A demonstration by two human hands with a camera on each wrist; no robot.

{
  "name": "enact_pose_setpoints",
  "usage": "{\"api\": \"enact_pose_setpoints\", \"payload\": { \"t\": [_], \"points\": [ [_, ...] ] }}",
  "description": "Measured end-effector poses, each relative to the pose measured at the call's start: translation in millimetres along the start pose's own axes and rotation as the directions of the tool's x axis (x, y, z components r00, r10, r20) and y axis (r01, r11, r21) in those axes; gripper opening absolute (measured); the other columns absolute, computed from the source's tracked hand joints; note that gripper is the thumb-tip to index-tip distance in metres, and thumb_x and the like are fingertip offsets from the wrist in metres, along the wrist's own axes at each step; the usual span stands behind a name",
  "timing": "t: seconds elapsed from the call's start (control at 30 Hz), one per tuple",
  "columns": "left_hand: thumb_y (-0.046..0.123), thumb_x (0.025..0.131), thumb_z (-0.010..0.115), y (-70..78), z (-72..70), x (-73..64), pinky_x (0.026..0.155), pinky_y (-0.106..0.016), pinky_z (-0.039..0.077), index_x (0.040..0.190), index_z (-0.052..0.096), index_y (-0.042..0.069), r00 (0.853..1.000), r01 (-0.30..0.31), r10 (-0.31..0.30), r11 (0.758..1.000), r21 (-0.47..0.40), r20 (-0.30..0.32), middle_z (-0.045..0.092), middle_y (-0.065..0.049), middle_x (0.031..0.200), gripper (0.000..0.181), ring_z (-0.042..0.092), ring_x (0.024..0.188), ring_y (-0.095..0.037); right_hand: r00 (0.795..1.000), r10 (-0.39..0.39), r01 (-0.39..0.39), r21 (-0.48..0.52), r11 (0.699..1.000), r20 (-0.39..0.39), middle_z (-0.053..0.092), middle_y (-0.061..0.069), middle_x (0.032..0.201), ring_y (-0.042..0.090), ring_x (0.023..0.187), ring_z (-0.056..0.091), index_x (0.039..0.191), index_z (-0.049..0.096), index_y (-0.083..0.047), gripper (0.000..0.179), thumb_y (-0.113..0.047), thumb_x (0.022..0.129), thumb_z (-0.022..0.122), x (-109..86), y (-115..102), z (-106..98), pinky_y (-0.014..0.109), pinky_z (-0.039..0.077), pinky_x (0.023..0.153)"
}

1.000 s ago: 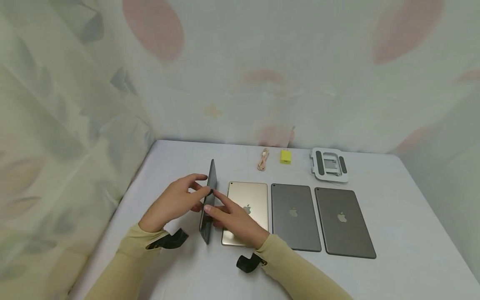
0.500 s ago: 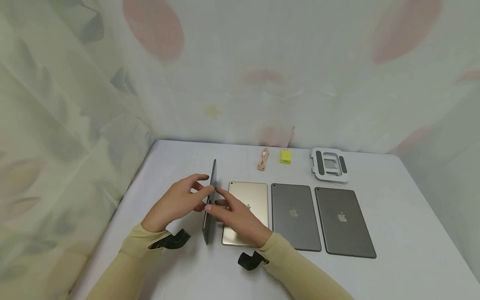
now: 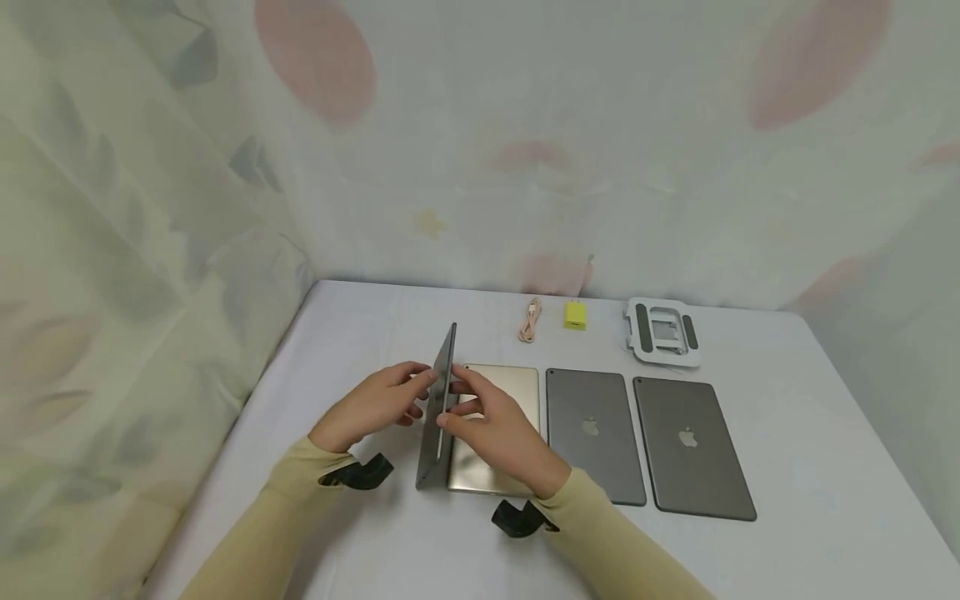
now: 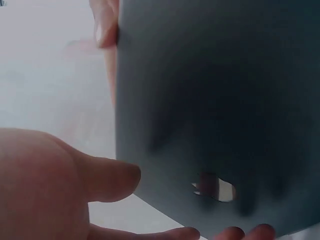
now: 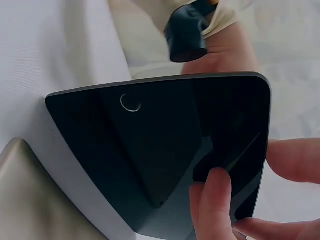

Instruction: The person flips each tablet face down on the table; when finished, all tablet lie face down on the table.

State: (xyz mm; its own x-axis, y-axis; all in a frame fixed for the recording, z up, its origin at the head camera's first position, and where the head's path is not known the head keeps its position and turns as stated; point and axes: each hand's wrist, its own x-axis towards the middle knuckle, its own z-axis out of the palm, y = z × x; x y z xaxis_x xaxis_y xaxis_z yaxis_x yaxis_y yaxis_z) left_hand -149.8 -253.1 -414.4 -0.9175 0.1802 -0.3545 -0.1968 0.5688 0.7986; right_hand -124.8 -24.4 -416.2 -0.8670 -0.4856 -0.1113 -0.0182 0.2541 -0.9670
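A dark grey tablet [image 3: 431,450] stands on its long edge, its top leaning right toward a gold tablet [image 3: 517,383] lying flat. My right hand [image 3: 498,425] pinches its upper edge; in the right wrist view the fingers [image 5: 216,200] lie on the black screen side, where a round home button [image 5: 131,103] shows. My left hand [image 3: 375,404] is on the logo side, fingers loosely spread. In the left wrist view its thumb [image 4: 117,180] overlaps the back near the edge, and fingertips [image 4: 230,233] show at the lower border.
Two grey tablets [image 3: 596,437] [image 3: 693,450] lie face down to the right of the gold one. Behind them are a pink coiled cable [image 3: 530,321], a yellow charger plug [image 3: 575,316] and a white folding stand [image 3: 663,333]. Patterned fabric [image 3: 450,150] walls the white table [image 3: 810,433].
Both hands and the tablet have shifted right. From nearly upright, the tablet now tips rightward at its top, showing more of its back.
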Motion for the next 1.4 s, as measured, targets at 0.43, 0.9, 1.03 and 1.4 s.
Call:
{"api": "enact_pose_setpoints", "payload": {
  "t": [0.43,0.9,1.03,1.4],
  "points": [
    [0.052,0.11,0.054,-8.8,10.2,10.2,0.085,-0.04,0.065,0.149,0.059,0.006,0.999,0.045,-0.045,0.999,-0.019,0.016,0.067,-0.018,0.135,0.06,0.072,0.099,-0.027,1.0,-0.002,0.003,0.061,0.998,-0.027,0.062,0.015,0.153,0.027,0.119,0.073,0.165,0.046,-0.015,0.072,-0.011,0.099,0.074,-7.6,8,-16,0.036,0.062,0.095],
    [0.051,0.109,0.056,-15.8,11.2,11.4,0.086,-0.041,0.065,0.149,0.059,0.005,0.999,0.048,-0.048,0.999,-0.013,0.021,0.066,-0.017,0.138,0.061,0.072,0.101,-0.026,1.0,0.004,-0.003,0.059,0.998,-0.025,0.065,0.014,0.148,0.026,0.116,0.074,0.162,0.049,-0.011,0.071,-0.005,0.096,0.075,-9.2,12,-24,0.033,0.062,0.092],
    [0.045,0.109,0.056,-14.9,11.2,12.2,0.085,-0.04,0.065,0.147,0.06,0.005,0.999,0.05,-0.05,0.999,-0.009,0.012,0.068,-0.017,0.136,0.055,0.073,0.098,-0.026,1.0,0.015,-0.014,0.052,0.999,-0.022,0.065,0.014,0.148,0.025,0.117,0.074,0.162,0.049,-0.011,0.071,-0.005,0.097,0.075,-8.8,13,-26,0.034,0.062,0.093],
    [0.036,0.107,0.055,-15.6,6.7,13.9,0.08,-0.037,0.065,0.15,0.058,0.005,0.997,0.077,-0.075,0.994,0.075,-0.032,0.074,-0.014,0.111,0.053,0.073,0.089,-0.023,0.999,0.035,-0.034,0.062,0.997,-0.009,0.064,0.019,0.146,0.027,0.117,0.073,0.161,0.048,-0.005,0.071,-0.003,0.096,0.075,-3.8,21,-28,0.032,0.061,0.092]
  ]
}}
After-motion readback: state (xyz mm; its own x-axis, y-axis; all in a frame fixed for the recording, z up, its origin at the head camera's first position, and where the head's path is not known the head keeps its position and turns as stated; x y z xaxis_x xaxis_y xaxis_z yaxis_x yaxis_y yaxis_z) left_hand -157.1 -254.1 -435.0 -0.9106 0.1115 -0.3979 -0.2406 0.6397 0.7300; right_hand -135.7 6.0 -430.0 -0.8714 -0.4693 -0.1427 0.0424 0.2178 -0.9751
